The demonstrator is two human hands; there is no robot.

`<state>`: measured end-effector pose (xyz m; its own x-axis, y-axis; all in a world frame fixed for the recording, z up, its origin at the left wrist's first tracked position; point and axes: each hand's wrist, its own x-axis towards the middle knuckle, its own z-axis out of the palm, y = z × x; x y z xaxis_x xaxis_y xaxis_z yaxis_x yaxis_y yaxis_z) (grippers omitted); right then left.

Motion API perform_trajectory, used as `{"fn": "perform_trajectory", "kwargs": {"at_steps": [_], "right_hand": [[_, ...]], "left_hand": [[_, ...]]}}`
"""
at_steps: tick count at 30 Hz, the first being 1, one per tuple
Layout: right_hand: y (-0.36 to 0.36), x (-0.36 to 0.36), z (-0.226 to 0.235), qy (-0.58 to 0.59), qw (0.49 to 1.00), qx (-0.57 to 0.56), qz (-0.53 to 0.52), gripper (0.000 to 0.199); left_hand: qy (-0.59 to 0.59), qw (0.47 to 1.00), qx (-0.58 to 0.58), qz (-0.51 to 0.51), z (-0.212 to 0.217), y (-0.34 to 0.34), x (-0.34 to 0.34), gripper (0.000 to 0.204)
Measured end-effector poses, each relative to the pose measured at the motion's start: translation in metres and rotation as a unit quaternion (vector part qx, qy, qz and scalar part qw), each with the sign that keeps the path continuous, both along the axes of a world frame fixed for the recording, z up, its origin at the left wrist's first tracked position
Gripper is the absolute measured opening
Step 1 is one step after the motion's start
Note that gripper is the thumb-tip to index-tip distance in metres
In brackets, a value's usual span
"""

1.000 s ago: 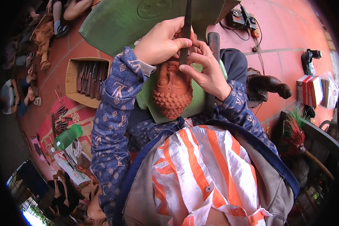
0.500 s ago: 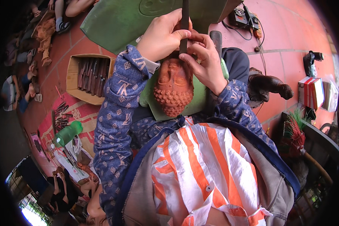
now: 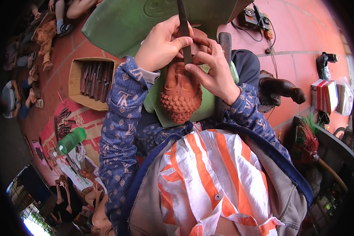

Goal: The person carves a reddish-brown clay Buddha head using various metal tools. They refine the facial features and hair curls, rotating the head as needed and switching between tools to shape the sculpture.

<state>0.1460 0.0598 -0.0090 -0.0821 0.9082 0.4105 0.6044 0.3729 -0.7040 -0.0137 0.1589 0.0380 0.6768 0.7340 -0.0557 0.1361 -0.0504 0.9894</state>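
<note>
A reddish-brown carved wooden head [image 3: 181, 92], with curled hair and a face, lies with its crown toward me on a green surface [image 3: 208, 108] in my lap. My left hand [image 3: 157, 45] is closed on a long dark flat file [image 3: 183, 23], thumb and fingers pinching its middle. My right hand [image 3: 218, 74] pinches the file's near end, thumb and fingertips against it just above the carved face. The near end rests by the chin; whether it touches the wood I cannot tell. My fingers partly hide the carving's far part.
A cardboard box [image 3: 72, 84] of chisel-like tools stands left, near a green bottle [image 3: 71, 141]. A dark rounded handle [image 3: 225, 45] rises beside my right hand. A dark carved figure [image 3: 277, 90] and a corded electrical box [image 3: 251, 19] are right. Other people sit at left.
The file has shifted slightly left and toward me, its far end tilting left. My left hand has moved left and down with it; my right hand has moved a little toward me.
</note>
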Motion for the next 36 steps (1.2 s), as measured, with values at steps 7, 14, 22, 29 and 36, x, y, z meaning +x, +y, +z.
{"fn": "perform_trajectory", "kwargs": {"at_steps": [7,14,22,29,36], "right_hand": [[-0.002,0.001,0.0,0.034,0.999,-0.026,0.007,0.02],[0.014,0.015,-0.01,0.084,0.996,-0.017,0.02,0.021],[0.033,0.023,-0.018,0.105,0.984,-0.075,0.122,0.096],[0.035,0.022,-0.013,0.002,0.995,-0.048,0.082,0.08],[0.032,0.024,-0.015,0.02,0.996,-0.018,0.082,0.08]], "left_hand": [[0.032,0.999,-0.006,-0.002,0.003,0.001,0.003,0.015],[0.029,0.995,0.095,0.007,0.002,0.004,0.017,0.012],[0.088,0.994,0.06,0.029,0.008,-0.006,0.011,0.013],[0.109,0.987,0.093,0.074,-0.006,0.005,0.011,0.015],[0.112,0.993,0.006,0.033,0.007,-0.002,0.013,0.013]]}}
